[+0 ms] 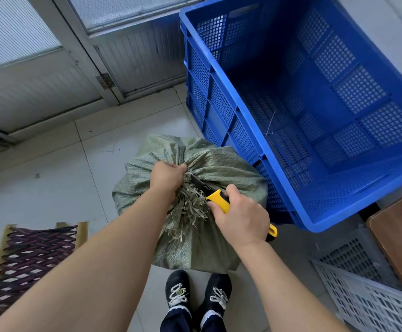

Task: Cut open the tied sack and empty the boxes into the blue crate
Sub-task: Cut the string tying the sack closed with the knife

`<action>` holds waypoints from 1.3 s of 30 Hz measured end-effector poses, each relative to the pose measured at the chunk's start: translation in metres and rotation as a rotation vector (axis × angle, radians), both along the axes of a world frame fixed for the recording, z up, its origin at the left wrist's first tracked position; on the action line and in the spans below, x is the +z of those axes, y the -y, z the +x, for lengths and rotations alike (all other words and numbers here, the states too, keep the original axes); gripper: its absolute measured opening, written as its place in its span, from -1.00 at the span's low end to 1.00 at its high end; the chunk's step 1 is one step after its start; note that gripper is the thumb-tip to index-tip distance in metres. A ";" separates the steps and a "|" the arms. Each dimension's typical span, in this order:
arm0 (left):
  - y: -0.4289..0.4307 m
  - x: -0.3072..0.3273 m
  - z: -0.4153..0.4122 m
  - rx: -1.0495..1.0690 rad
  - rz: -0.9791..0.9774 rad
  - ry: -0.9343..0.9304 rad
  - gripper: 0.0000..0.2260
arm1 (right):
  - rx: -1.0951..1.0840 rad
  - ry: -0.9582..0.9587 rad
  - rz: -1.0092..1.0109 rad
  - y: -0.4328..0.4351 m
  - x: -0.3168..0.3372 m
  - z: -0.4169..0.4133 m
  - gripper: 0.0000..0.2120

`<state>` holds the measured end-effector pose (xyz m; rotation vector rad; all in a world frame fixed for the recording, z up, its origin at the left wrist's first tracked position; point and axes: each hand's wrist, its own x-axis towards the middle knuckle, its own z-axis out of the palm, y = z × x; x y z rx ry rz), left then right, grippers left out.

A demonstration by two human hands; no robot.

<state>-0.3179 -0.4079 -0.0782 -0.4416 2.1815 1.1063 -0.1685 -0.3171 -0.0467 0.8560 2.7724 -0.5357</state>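
On the tiled floor (51, 188), directly ahead of the person's two dark laced shoes (197, 295), stood a green woven sack (231, 178), its mouth gathered and tied at the top. A tuft of frayed fibres (190, 209) spread out from the tied neck towards the camera. The left hand (167, 176) was closed in a fist around the gathered neck, gripping it just above the fraying. The right hand (242, 218) was wrapped firmly around the yellow handle of a utility knife (219, 200), fingers curled shut on it; the end of the handle protruded behind the wrist. The dark blade section pointed up and left, its tip at the tied neck, just beside the left hand's fingers. Whether the edge was actually in contact with the tie could not be determined. The sack remained closed, and no boxes were visible.

Immediately right of the sack sat the blue crate (243, 121), a large perforated plastic container whose near corner touched or nearly touched the sack's side. Its interior held only a few thin pale strands on the mesh bottom. At lower right lay a white perforated crate (363, 300), partly under a brown board (401, 240). At lower left lay a woven mat (30, 257) of dark purple strips on the tiles. Behind the sack, a panelled door (39, 92) with a hinge ran along the upper left.
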 end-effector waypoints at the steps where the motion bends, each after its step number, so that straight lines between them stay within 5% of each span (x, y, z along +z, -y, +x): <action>1: 0.000 0.000 0.000 0.002 0.008 0.001 -0.72 | -0.014 0.002 0.002 0.003 0.000 0.000 -0.65; 11: 0.006 0.001 0.002 -0.025 -0.005 -0.058 -0.71 | -0.079 0.108 -0.111 -0.014 0.020 -0.017 -0.64; 15: 0.008 0.002 0.004 0.002 0.006 -0.058 -0.71 | -0.119 0.225 -0.317 -0.026 0.027 -0.021 -0.59; 19: 0.011 0.003 0.006 0.009 0.038 -0.056 -0.71 | -0.138 0.159 -0.356 -0.025 0.026 -0.029 -0.59; 29: 0.013 0.003 0.010 -0.028 0.002 -0.130 -0.71 | -0.049 0.254 -0.274 -0.018 0.026 -0.040 -0.63; 39: 0.008 0.006 0.009 -0.065 0.012 -0.088 -0.78 | 0.039 0.116 0.043 0.012 0.019 -0.028 -0.63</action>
